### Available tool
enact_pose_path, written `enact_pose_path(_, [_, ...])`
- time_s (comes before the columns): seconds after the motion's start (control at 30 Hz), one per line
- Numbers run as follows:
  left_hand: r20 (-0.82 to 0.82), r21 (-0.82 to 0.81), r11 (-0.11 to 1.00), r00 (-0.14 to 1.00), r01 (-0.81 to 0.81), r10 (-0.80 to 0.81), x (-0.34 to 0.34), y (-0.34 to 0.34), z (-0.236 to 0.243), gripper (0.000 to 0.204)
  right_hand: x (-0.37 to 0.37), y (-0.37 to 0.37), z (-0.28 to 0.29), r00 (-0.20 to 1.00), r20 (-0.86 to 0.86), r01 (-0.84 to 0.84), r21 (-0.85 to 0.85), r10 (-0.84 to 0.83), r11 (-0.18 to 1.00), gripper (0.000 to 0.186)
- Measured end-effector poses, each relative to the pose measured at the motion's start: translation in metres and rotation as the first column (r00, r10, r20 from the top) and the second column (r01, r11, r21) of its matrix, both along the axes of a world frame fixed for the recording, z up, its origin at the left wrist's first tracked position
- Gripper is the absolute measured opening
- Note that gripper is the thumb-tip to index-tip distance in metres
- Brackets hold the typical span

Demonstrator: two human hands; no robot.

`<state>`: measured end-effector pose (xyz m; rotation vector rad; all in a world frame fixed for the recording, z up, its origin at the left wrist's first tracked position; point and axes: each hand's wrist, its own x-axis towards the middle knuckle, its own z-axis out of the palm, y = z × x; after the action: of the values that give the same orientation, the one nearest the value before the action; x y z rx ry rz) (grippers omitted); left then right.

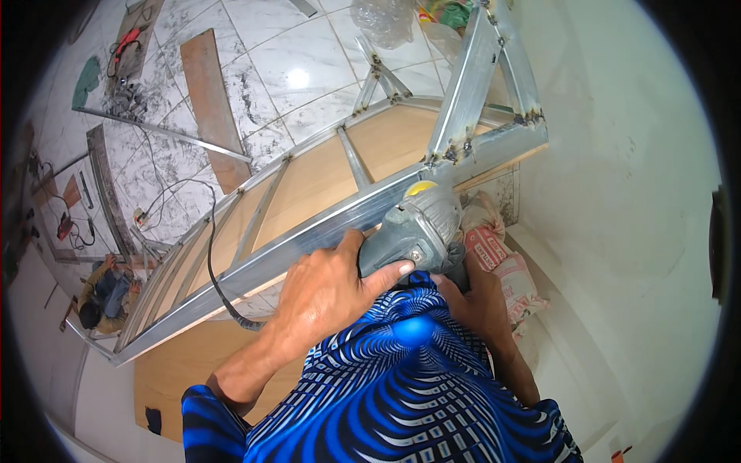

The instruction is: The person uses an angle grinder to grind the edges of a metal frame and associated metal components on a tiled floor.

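Observation:
An angle grinder (405,231) with a grey body and a yellow disc is held against the steel rail of a frame (324,220) backed with light plywood (274,201). My left hand (324,293) is closed on the grinder's body, thumb along its side. My right hand (475,301) is behind and below the grinder, partly hidden, its fingers wrapped round the tool. Steel uprights (463,92) with dark, rough joints rise from the frame's right end. A black cable (212,262) loops down over the frame's left part.
A co-worker (108,297) crouches at left. Wooden boards (212,108), a metal bar (170,135), red-and-black tools (123,46) and plastic bags (382,19) lie on the tiled floor. Printed sacks (502,270) lie by the right wall (617,193). A plywood sheet (170,386) lies below.

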<state>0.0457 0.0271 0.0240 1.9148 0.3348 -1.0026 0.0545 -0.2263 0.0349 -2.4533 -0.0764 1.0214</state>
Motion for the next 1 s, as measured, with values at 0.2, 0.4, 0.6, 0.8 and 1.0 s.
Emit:
enact_pose_path(0.2, [-0.048, -0.012, 1.0, 0.999, 0.012, -0.013, 0.0, 0.003, -0.001, 0.079, 0.005, 0.009, 0.002, 0.995, -0.067, 0.08, 0.019, -0.079, 0.997, 0.037])
enact_pose_path(0.4, [-0.007, -0.015, 1.0, 1.0, 0.006, -0.006, -0.003, 0.004, -0.003, 0.078, -0.001, 0.003, 0.001, 0.998, -0.054, 0.016, -0.048, -0.018, 0.999, 0.035])
enact_pose_path(0.6, [-0.032, -0.001, 1.0, 0.999, -0.003, 0.003, 0.003, 0.005, -0.003, 0.077, 0.007, 0.009, 0.002, 0.996, -0.079, 0.034, -0.048, -0.038, 0.998, 0.035])
enact_pose_path(0.8, [-0.021, 0.002, 1.0, 1.0, 0.001, -0.001, -0.003, 0.003, -0.002, 0.075, -0.004, 0.003, -0.001, 1.0, -0.011, 0.009, -0.023, -0.01, 1.0, 0.038])
enact_pose_path(1.0, [-0.015, 0.008, 1.0, 1.0, 0.0, 0.001, 0.002, 0.005, -0.005, 0.079, 0.004, 0.01, -0.001, 0.997, -0.032, 0.075, -0.018, -0.076, 0.997, 0.039])
